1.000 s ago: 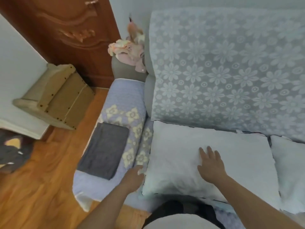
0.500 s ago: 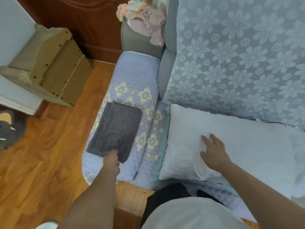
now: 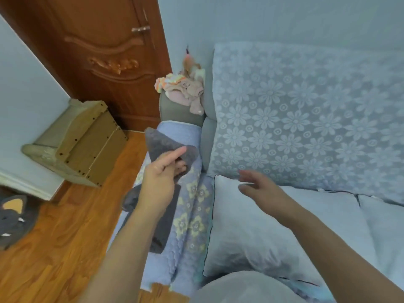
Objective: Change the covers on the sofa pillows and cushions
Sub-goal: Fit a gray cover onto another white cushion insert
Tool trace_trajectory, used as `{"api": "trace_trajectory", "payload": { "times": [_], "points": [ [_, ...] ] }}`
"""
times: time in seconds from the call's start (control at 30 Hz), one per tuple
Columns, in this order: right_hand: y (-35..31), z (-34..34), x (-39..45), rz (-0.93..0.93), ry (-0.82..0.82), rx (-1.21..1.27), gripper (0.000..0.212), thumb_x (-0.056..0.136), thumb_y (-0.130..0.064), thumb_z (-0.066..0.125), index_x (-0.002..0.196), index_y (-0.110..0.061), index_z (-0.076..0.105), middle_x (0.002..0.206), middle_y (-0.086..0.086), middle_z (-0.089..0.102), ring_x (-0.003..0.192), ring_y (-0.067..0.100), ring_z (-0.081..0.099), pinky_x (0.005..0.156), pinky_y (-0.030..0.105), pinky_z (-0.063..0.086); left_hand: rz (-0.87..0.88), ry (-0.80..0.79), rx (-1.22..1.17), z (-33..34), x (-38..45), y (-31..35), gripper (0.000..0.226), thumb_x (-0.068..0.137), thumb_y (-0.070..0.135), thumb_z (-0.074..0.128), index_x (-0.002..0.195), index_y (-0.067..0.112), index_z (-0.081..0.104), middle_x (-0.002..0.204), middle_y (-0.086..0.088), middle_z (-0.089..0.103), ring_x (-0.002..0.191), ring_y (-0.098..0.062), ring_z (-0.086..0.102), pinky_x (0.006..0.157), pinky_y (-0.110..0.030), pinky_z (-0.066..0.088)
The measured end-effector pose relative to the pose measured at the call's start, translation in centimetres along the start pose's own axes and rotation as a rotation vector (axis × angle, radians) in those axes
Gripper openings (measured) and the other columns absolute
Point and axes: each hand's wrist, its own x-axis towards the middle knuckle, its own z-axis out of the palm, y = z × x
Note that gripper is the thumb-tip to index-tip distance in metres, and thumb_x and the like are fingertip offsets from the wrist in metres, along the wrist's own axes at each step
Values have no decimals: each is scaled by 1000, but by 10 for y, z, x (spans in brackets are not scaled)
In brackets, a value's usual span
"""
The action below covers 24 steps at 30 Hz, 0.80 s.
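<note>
We see a dark gray cover held up over the sofa arm. Our left hand holds it near its top edge. The thumb lies flat and long on the front of the cloth, and the other fingers are curled behind it, so the cloth is pinched between them. The top of the gray cover stands up above the hand, and the rest hangs down past our wrist onto the purple quilted arm cover with its yellow flowers.

Our right hand is in the air above the corner of the bare white pillow. Its fingers are straight and a little spread apart. They hold nothing. The hand looks blurry, so we cannot tell if the fingertips touch the pillow.

The white pillow lies on the sofa seat, just beside the purple arm cover. A second white pillow lies next to it on the right. Behind both stands the big back cushion with white flowers on gray-blue cloth.

At the far end of the sofa arm sits a heap of pink and pale clothes. On the wood floor stands a small tan cabinet, near the brown door. A gray cat slipper lies at the left edge.
</note>
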Motion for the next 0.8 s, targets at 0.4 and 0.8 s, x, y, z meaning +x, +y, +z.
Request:
{"api": "trace_trajectory", "payload": {
  "times": [0.4,0.8],
  "points": [
    [-100,-186,-147,-610,398,83,22,104,-21,49,112,-32,66,102,-13,73,99,3,68,94,39,55,635,-687,214,202,-79,200,60,103,-5,46,144,38,44,144,14,53,136,2,46,109,-9,33],
    [-19,-356,-208,-312,376,68,25,104,-32,51,108,-19,73,98,3,77,91,22,74,81,38,59,-64,-830,114,336,-131,91,44,102,42,55,116,3,69,121,-19,69,116,-35,65,110,-58,43]
  ]
}}
